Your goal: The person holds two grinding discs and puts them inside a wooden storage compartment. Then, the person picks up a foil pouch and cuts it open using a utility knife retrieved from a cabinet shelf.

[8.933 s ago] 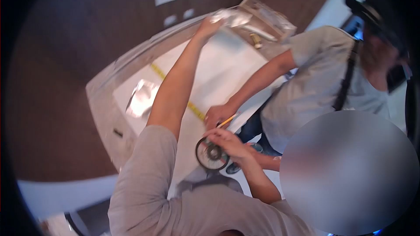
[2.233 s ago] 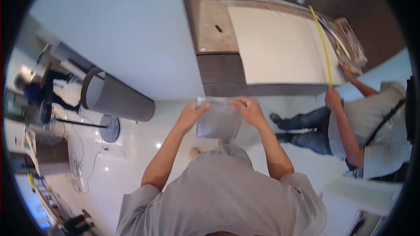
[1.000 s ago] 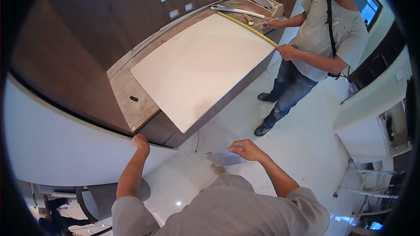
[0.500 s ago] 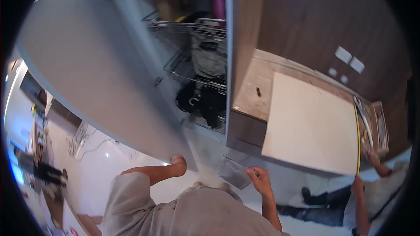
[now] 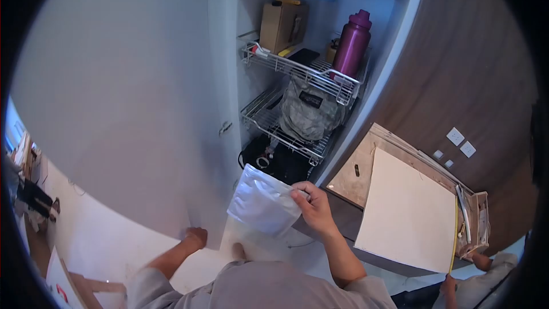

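My right hand [image 5: 313, 203] pinches the corner of a flat, shiny whitish pouch [image 5: 264, 201], which looks like a plastic bag. It hangs in front of the lower part of an open cabinet. At the bottom edge of the grey cabinet door [image 5: 131, 114], my left hand [image 5: 196, 238] is closed round the edge. Inside, the upper wire shelf [image 5: 303, 72] carries a purple bottle [image 5: 351, 44], a cardboard box [image 5: 281, 26] and a dark flat item. A camouflage-patterned fabric bag [image 5: 310, 113] sits on the lower wire shelf. Black items [image 5: 286, 163] lie beneath, partly hidden by the pouch.
Right of the cabinet, a large pale board [image 5: 409, 212] lies on a wooden counter [image 5: 351, 182]. Another person's hands [image 5: 450, 284] hold a yellow tape measure [image 5: 455, 234] along its edge. Wall sockets [image 5: 455, 135] are above. A further person [image 5: 37, 194] stands far left.
My view has turned toward the cabinet interior. My right hand has raised the pouch in front of the shelves. The door looks wider open, with my left hand still at its edge.
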A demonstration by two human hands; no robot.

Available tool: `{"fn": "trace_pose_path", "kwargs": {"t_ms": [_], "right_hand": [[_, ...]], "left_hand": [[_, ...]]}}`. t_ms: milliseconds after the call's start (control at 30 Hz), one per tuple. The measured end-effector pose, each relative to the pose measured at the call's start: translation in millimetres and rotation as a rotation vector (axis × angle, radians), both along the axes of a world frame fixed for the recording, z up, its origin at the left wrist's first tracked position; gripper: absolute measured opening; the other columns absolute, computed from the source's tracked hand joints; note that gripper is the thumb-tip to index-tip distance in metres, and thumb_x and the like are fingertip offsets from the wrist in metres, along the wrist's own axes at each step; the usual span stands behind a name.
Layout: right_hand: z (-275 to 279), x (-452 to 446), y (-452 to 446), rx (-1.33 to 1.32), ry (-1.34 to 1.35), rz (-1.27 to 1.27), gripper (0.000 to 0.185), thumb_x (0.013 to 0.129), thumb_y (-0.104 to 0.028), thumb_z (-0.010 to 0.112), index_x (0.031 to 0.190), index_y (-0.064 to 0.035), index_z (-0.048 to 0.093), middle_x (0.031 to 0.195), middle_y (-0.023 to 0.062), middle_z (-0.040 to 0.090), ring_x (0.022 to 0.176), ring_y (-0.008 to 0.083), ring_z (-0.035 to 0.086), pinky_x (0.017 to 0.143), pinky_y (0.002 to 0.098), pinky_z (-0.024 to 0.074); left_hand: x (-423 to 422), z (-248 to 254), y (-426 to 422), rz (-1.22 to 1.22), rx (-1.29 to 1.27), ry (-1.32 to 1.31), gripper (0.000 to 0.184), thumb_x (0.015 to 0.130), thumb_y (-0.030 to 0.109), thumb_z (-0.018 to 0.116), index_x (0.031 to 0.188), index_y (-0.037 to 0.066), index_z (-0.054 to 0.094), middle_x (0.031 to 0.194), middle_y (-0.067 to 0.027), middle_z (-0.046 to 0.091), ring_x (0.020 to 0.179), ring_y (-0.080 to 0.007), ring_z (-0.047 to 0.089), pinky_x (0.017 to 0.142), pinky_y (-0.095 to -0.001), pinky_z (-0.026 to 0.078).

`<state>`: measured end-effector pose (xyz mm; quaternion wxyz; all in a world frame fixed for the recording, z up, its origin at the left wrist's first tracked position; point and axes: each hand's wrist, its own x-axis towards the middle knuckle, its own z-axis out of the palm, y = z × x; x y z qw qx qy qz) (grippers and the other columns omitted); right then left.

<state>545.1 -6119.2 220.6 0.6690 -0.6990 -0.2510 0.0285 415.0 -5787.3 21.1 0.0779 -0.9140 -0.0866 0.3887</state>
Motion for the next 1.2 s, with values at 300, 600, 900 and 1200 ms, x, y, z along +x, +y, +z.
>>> {"fn": "trace_pose_path", "kwargs": {"t_ms": [300, 600, 900, 1200], "right_hand": [[29, 30, 131, 0.074, 0.019, 0.037, 0.020, 0.095, -0.020, 0.057, 0.100, -0.0014, 0.059, 0.084, 0.0003, 0.056, 0.077, 0.0064, 0.050, 0.069, 0.0222, 0.0428], [212, 292, 145, -0.914, -1.007, -0.312, 0.021, 0.083, -0.006, 0.055, 0.101, -0.0037, 0.068, 0.094, 0.0184, 0.066, 0.087, 0.0338, 0.064, 0.077, 0.0412, 0.0507], [188, 450, 166, -1.734, -1.271, 0.125, 0.024, 0.080, -0.004, 0.055, 0.099, -0.0103, 0.069, 0.099, 0.0145, 0.067, 0.096, 0.0300, 0.065, 0.083, 0.0403, 0.0521], [187, 482, 169, -1.687, -1.268, 0.304, 0.026, 0.077, -0.003, 0.057, 0.099, -0.0112, 0.068, 0.094, 0.0149, 0.067, 0.093, 0.0318, 0.064, 0.081, 0.0416, 0.0513]], "left_hand": [[111, 78, 1, 0.760, -2.542, -0.350, 0.057, 0.086, 0.031, 0.066, 0.133, 0.008, 0.042, 0.131, -0.0065, 0.053, 0.122, -0.0238, 0.049, 0.102, -0.0451, 0.039], [124, 59, 46, 0.954, -2.567, -0.488, 0.055, 0.087, 0.031, 0.064, 0.132, 0.009, 0.044, 0.132, -0.0065, 0.052, 0.123, -0.0245, 0.048, 0.107, -0.0486, 0.035], [86, 32, 27, 1.116, -2.590, -0.701, 0.067, 0.080, 0.032, 0.073, 0.134, 0.008, 0.043, 0.131, -0.0071, 0.053, 0.124, -0.0268, 0.047, 0.108, -0.0476, 0.033], [80, 27, 22, 1.277, -2.540, -0.853, 0.069, 0.078, 0.032, 0.075, 0.134, 0.006, 0.043, 0.130, -0.0069, 0.053, 0.123, -0.0271, 0.047, 0.109, -0.0465, 0.032]]}}
